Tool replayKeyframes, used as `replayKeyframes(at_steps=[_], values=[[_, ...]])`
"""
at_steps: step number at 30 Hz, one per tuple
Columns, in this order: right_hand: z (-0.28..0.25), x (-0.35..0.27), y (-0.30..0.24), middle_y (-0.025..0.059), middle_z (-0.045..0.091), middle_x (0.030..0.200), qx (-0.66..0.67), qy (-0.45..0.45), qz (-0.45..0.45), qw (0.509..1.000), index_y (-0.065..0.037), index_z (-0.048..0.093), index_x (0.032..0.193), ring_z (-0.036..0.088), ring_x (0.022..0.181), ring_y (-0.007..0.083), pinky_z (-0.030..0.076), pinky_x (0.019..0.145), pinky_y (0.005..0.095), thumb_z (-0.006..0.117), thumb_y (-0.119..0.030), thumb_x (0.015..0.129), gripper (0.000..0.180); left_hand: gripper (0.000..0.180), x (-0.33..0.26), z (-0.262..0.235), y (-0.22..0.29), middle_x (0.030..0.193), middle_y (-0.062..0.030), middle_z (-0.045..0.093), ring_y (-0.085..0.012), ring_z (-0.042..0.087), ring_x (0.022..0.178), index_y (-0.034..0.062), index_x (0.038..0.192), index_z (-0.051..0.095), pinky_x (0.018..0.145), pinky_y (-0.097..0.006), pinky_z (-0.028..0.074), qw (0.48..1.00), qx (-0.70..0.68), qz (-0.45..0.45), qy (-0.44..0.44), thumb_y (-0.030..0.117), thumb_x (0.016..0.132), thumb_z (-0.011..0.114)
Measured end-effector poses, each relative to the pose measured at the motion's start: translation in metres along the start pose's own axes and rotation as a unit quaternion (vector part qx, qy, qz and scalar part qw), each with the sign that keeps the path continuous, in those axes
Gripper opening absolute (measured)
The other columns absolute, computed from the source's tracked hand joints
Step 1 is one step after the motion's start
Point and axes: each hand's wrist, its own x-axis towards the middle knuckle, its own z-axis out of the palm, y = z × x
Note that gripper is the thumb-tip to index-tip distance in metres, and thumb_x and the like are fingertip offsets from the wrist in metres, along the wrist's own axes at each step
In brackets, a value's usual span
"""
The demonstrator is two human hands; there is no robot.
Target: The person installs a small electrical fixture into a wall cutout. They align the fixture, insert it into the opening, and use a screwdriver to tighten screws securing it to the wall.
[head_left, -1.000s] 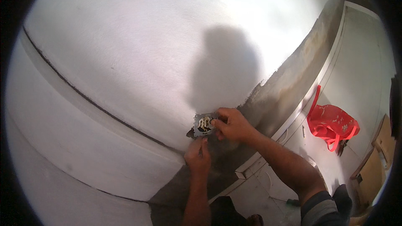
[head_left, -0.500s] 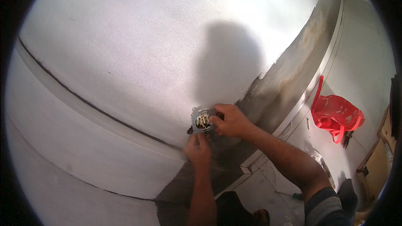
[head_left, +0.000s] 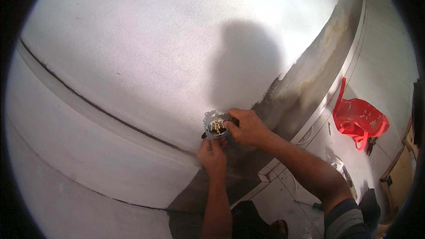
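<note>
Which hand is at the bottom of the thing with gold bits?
The left hand: it is at the lower edge of the grey fitting, while the right hand grips the fitting's right side.

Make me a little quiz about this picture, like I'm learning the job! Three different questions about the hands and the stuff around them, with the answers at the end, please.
1. True or false: the left hand is lower in the picture than the right hand.

2. Fill in the missing colour: both hands are at a round fitting with ____-coloured metal parts in its middle.

3. Where is the green-handled tool?
A) in the left hand
B) on the floor
C) in the right hand

Key: 1. True. 2. Gold. 3. B.
</note>
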Motion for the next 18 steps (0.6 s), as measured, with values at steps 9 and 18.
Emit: replayKeyframes(at_steps=[9, 18], values=[[-0.002, 0.000, -0.004, 0.0200, 0.061, 0.070, -0.015, 0.010, -0.019, 1.000, 0.005, 0.059, 0.091, 0.059, 0.062, 0.0236, 0.046, 0.061, 0.0406, 0.066, -0.011, 0.089, 0.017, 0.021, 0.001, 0.000, 0.008, 0.089, -0.0113, 0.073, -0.0166, 0.071, 0.077, -0.0052, 0.104, 0.069, 0.071, -0.032, 0.060, 1.000, 0.007, 0.001, -0.001, 0.012, 0.104, 0.056], [-0.001, -0.001, -0.006, 0.0235, 0.062, 0.075, -0.043, -0.002, -0.037, 0.998, 0.004, 0.058, 0.094, 0.063, 0.066, 0.0349, 0.048, 0.064, 0.0434, 0.066, -0.011, 0.088, 0.018, 0.020, 0.002, -0.007, 0.003, 0.093, -0.0109, 0.073, -0.0179, 0.071, 0.081, -0.0059, 0.108, 0.068, 0.075, -0.034, 0.060, 0.999, -0.024, 0.011, -0.023, 0.010, 0.102, 0.058]])
